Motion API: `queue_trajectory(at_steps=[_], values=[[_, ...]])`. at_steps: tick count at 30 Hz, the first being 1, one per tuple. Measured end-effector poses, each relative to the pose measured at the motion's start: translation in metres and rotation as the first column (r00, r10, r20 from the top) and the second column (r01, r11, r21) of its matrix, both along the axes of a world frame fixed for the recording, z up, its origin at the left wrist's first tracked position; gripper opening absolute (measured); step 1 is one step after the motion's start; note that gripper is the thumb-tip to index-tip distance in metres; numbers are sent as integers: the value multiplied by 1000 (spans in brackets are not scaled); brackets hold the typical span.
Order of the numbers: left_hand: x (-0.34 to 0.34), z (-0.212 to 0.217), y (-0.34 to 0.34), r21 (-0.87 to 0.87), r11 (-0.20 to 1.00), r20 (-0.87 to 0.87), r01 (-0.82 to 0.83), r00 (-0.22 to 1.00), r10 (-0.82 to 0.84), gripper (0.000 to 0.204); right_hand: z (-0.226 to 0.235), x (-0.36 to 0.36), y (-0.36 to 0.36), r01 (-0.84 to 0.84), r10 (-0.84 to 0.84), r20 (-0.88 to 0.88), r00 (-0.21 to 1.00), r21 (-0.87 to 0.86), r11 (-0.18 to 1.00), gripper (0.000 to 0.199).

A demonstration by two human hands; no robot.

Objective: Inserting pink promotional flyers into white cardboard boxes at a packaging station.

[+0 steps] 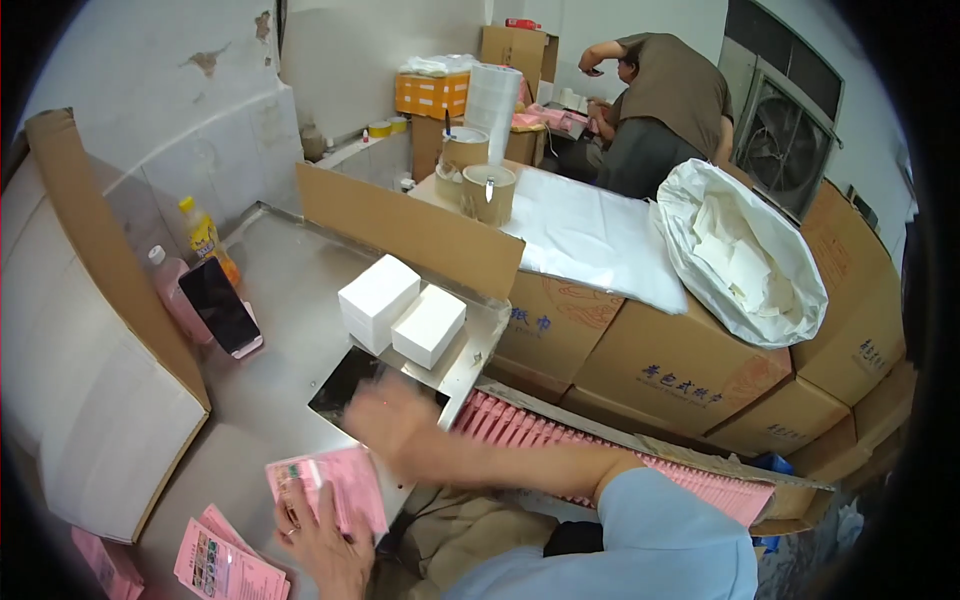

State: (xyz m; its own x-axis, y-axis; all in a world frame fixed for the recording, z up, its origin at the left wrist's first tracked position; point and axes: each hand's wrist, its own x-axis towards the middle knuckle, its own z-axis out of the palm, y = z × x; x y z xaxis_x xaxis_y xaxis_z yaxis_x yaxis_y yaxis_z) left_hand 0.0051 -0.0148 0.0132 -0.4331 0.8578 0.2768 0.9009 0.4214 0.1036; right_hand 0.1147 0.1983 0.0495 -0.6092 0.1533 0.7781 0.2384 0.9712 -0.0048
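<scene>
My left hand [325, 545] lies on a pink printed plastic packet [355, 485] near the front edge of the metal table. Its fingers are spread across the packet, and a white strip shows beside them. Over a dark rectangular panel [345, 385] set in the table, my right hand [390, 420] is smeared by motion; its fingers and anything in them cannot be made out. Just beyond it stand two white paper stacks, a taller block [372, 305] and a lower block [430, 325]. More flat pink packets [225, 560] lie to the left of my left hand.
A phone [220, 308] leans near two bottles on the left. Cardboard flaps [400, 225] border the metal table [270, 290]. At right, an open carton holds rows of pink packets [500, 420]; stacked boxes [660, 355] carry a white sack [740, 255]. Another person [675, 95] bends over farther back.
</scene>
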Motion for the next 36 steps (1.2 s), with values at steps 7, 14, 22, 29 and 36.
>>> queue_trajectory(at_steps=[7, 14, 22, 29, 36], values=[[9, 17, 9, 84, 983, -9, -165, 986, 167, 55, -20, 31, 101, 397, -396, 125, 910, 12, 918, 22], [4, 43, 14, 23, 997, -5, -68, 998, 68, 72, 1, 39, 115, 284, -285, 14, 958, -159, 946, 16], [-1, 32, 13, 124, 992, 59, 33, 997, -41, 65, -5, 36, 109, 259, -258, 27, 966, -193, 947, 10], [0, 21, 10, 170, 966, 137, 194, 966, -218, 44, -6, 46, 102, 197, -199, -3, 980, -129, 972, 45], [-3, 49, -3, 162, 975, 193, 151, 964, -181, 58, -14, 38, -71, -620, 614, 170, 771, -26, 785, 37]])
